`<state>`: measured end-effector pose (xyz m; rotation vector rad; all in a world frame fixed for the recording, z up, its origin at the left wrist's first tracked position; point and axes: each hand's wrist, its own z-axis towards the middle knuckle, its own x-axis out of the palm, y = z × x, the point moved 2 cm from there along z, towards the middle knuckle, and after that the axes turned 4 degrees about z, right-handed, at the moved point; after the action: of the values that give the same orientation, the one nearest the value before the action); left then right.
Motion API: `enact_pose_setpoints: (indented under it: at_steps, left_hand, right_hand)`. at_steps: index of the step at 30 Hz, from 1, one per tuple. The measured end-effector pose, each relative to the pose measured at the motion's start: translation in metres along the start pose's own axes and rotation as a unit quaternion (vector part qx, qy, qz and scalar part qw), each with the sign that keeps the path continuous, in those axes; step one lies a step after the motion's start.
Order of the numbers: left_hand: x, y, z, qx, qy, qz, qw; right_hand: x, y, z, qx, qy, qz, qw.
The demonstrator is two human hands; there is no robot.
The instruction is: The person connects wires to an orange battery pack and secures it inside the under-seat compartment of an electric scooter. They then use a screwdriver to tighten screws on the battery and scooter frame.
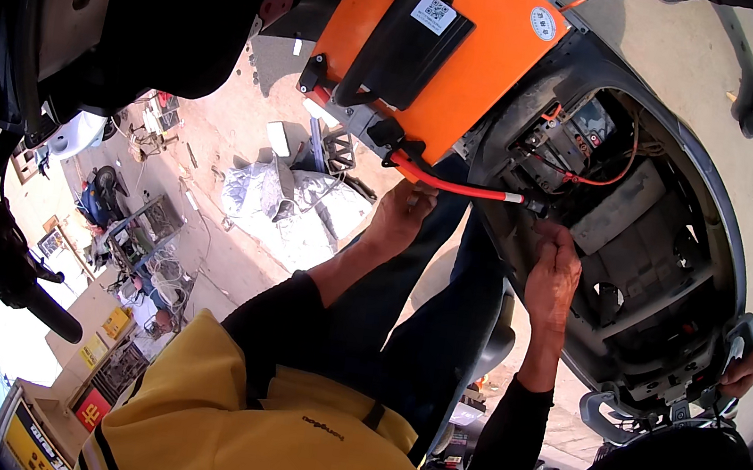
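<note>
A thick red cable (473, 190) runs from the lower edge of an orange battery box (484, 68) to a black end piece (542, 205) at the rim of an open scooter body (628, 235). Just under the cable, close to the box, my left hand (401, 214) has its fingers curled; they touch the cable, and what lies inside them is hidden. My right hand (552, 270) is beside the black end piece with thumb and fingers pinched together. Whatever sits between those fingertips is too small to make out. A black handle (379, 36) crosses the box's top.
Inside the scooter body are a smaller battery (591, 121) and thin red wires (607, 182). Another person's hand (752, 365) grips the scooter's grey rear rail at the right. White sheeting (289, 214), tools and cartons (100, 351) lie on the ground at the left.
</note>
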<state>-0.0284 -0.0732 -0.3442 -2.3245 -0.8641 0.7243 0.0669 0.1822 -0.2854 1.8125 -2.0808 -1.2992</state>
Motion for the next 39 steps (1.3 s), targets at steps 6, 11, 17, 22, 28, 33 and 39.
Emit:
enact_pose_setpoints:
  at_steps: [6, 11, 17, 22, 28, 33, 39]
  left_hand:
    - [0.032, 0.078, 0.094, 0.154, -0.108, 0.151, 0.97]
    - [0.045, 0.096, 0.131, 0.186, -0.171, 0.181, 0.951]
    - [0.054, 0.104, 0.144, 0.168, -0.181, 0.177, 0.953]
    - [0.056, 0.141, 0.145, 0.026, -0.051, 0.025, 0.998]
    - [0.034, 0.127, 0.098, -0.092, 0.117, 0.054, 0.987]
    - [0.001, 0.16, 0.054, -0.068, 0.105, 0.09, 0.988]
    - [-0.016, 0.095, 0.035, -0.072, 0.096, -0.101, 0.988]
  right_hand:
    - [0.005, -0.004, 0.002, 0.026, 0.038, -0.075, 0.996]
    - [0.009, 0.002, 0.0, 0.016, 0.042, -0.089, 0.995]
    - [0.014, 0.001, 0.004, -0.032, 0.051, -0.081, 0.995]
    - [0.015, -0.004, 0.004, -0.035, 0.059, -0.078, 0.995]
    - [0.016, 0.001, 0.002, -0.042, 0.043, -0.081, 0.995]
    - [0.015, 0.003, 0.0, -0.032, 0.044, -0.093, 0.994]
    - [0.013, -0.001, 0.0, -0.075, 0.024, -0.083, 0.993]
